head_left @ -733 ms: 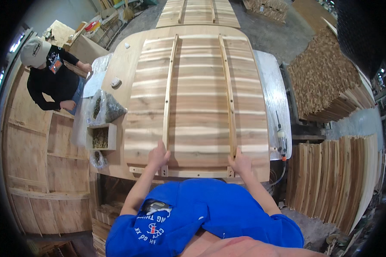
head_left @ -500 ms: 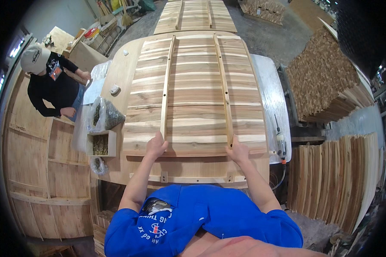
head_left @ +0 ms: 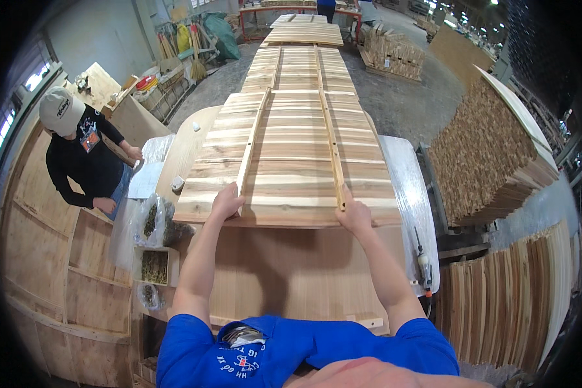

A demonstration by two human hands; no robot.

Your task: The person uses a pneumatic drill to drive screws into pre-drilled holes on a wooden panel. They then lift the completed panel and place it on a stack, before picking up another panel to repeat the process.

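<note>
Left hand (head_left: pixel 227 199) is gripping the panel (head_left: pixel 291 161) beside one batten (head_left: pixel 253 137), right hand (head_left: pixel 355 215) beside the other (head_left: pixel 332 142); that wide spacing is probably balancing the weight. The panel is sitting over the table's (head_left: pixel 304 278) far part, its near edge facing the worker.

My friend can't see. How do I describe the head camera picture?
Left hand and right hand hold a striped wooden panel by its two long strips, over a table; a person in black is at left.
</note>
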